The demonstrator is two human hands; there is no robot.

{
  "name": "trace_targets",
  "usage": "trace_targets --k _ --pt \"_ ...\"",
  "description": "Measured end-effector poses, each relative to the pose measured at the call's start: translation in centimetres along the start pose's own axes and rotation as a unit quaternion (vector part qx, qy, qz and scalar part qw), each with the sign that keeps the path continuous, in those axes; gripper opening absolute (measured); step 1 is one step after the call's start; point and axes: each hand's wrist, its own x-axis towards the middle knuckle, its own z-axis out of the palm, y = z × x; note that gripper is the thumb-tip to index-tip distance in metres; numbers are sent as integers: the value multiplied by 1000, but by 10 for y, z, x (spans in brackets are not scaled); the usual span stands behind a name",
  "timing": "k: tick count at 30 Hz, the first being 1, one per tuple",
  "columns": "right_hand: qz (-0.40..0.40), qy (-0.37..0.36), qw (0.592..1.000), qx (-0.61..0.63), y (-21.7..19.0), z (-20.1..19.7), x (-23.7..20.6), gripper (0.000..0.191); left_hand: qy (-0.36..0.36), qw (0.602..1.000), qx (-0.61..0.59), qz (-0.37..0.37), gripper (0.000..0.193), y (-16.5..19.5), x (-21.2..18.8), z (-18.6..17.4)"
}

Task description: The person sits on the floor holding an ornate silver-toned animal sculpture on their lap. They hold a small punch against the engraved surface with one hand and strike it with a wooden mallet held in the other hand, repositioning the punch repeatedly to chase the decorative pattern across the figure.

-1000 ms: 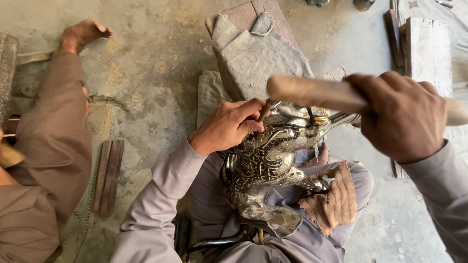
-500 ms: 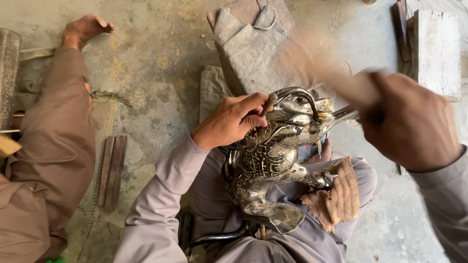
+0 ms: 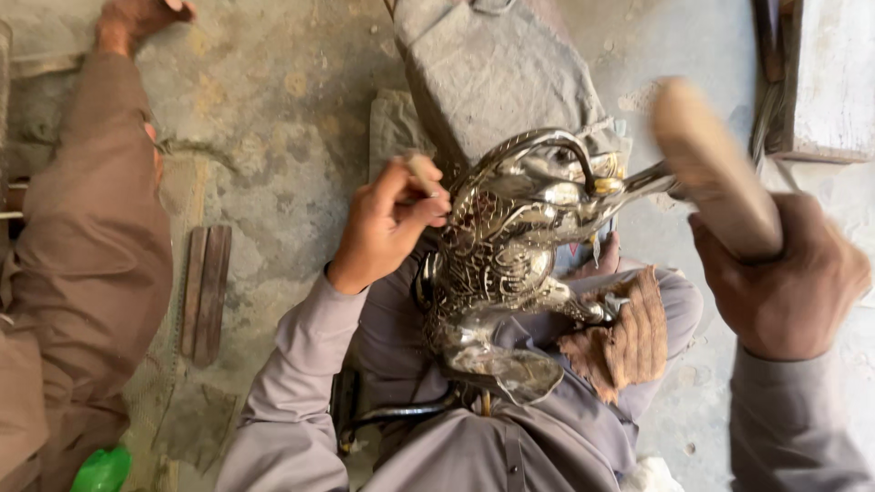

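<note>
Left hand (image 3: 387, 228) pinches small punch (image 3: 423, 173) against engraved metal jug (image 3: 510, 246) resting on lap. Right hand (image 3: 784, 278), fingers wrapped round wooden mallet (image 3: 711, 173), raised beside jug's spout.

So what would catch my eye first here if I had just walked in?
Probably the shiny, engraved silver metal vessel with a curved handle at the centre, resting on the person's lap. The left hand presses a small rod-like tool against its side, while the right hand grips a blurred wooden mallet handle at the right. Another person's brown sleeve fills the left edge.
</note>
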Motion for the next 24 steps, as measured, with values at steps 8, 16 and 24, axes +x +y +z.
trace_targets --k 8,16,24 --pt "393 -82 835 377 77 104 -151 28 184 966 22 -179 27 -24 -125 -20" --pt "450 -4 718 532 87 125 -198 18 305 926 16 -223 31 -26 -209 30" --pt "433 -13 717 547 86 115 -200 17 267 936 111 -200 27 6 -206 65"
